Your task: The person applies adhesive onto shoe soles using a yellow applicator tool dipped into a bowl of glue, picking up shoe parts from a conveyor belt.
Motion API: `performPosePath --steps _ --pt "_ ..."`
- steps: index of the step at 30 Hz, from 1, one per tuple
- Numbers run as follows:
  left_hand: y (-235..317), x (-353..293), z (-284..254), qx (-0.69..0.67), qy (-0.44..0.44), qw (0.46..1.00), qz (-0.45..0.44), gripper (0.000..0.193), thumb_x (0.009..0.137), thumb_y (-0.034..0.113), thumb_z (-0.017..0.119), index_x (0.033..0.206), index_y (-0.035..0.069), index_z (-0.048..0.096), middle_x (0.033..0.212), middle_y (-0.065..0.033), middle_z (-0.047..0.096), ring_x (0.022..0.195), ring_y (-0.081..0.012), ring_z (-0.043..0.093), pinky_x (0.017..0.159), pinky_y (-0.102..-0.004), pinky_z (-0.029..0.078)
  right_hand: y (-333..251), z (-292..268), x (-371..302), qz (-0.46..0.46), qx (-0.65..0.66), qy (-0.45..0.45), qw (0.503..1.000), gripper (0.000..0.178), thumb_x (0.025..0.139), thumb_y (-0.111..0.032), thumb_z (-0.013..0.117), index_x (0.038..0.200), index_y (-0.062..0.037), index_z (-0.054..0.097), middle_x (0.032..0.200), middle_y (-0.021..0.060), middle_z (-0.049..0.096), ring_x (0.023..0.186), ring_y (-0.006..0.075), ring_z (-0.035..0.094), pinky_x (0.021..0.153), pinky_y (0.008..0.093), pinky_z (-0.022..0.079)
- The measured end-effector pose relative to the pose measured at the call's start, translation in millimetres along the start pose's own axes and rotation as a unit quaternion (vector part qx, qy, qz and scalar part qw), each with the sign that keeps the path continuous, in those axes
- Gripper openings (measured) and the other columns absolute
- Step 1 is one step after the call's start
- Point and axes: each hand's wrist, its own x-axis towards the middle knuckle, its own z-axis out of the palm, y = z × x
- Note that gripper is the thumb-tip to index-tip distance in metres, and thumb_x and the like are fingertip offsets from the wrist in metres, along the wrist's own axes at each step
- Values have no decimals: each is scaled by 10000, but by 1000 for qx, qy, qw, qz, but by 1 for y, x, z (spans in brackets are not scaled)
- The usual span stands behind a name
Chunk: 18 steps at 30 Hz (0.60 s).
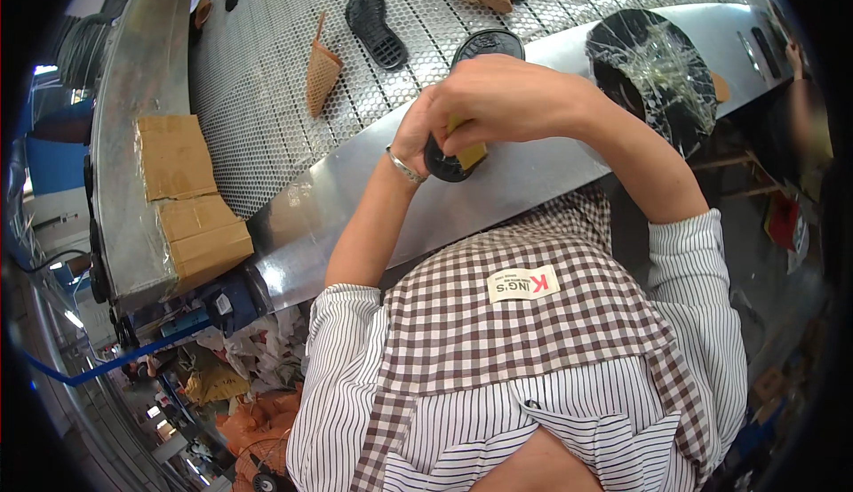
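Note:
A black shoe sole [490, 43] is held over the metal ledge in front of me, its far end beyond my hands and its heel end towards me. My left hand [416, 133] grips it from the left side. Across the top reaches my right hand [506, 96], fingers bent and pinched at a small yellow piece [471, 156] that lies against the heel end. My right hand covers the middle of the sole. Whether the yellow piece is stuck to the sole or loose cannot be made out.
Beyond the ledge [355, 176] a mesh conveyor belt [267, 83] carries a black sole [376, 30], a tan woven shoe upper [322, 74] and more shoe parts. A black round mat with clear shreds [657, 70] lies right. Folded cardboard [191, 194] sits left. Another person's arm [795, 61] shows far right.

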Motion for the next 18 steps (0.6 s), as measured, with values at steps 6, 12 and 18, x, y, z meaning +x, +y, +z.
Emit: performPosePath --steps 6,12,18 --pt "-2 -4 22 61 27 998 7 452 1002 348 366 1188 -37 510 1036 -201 641 861 -281 676 711 -390 594 -14 0 16 -68 -92 -108 987 75 743 -114 651 811 -102 680 750 76 650 699 262 626 605 388 481" --pt "-2 -3 27 91 94 991 -23 459 1005 347 353 1210 -39 493 1015 -210 649 809 -273 684 678 -378 598 3 -1 9 -135 -20 -51 989 90 702 -135 667 684 -47 661 717 96 587 672 264 611 571 390 467" --pt "5 2 5 31 14 998 -50 599 992 426 349 1316 -73 417 1203 -287 561 952 -307 660 747 -439 595 31 -31 -8 -45 -189 7 981 81 678 -125 713 696 -49 695 649 93 617 653 269 633 558 392 483"
